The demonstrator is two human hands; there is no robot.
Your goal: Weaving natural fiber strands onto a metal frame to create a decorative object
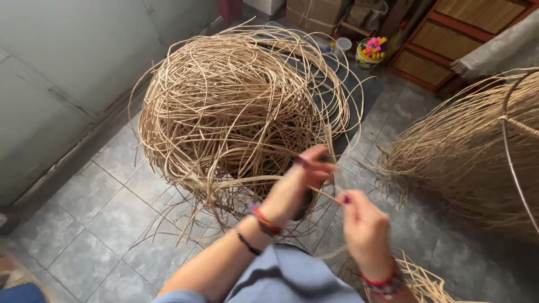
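Left hand [297, 182] and right hand [364, 224] each pinch one thin cane strand [328, 194] beside the tangled cane coil [236, 112], which rests on grey floor tiles [95, 235] near a pale wall [67, 62]

i see a pale tan rattan coil [236, 112] on grey mottled floor tiles [101, 235]. my left hand [295, 188] wears a red-and-blue woven wristband and a black cord, my right hand [365, 230] a red band. purple nail polish. blue-grey trousers [286, 280].
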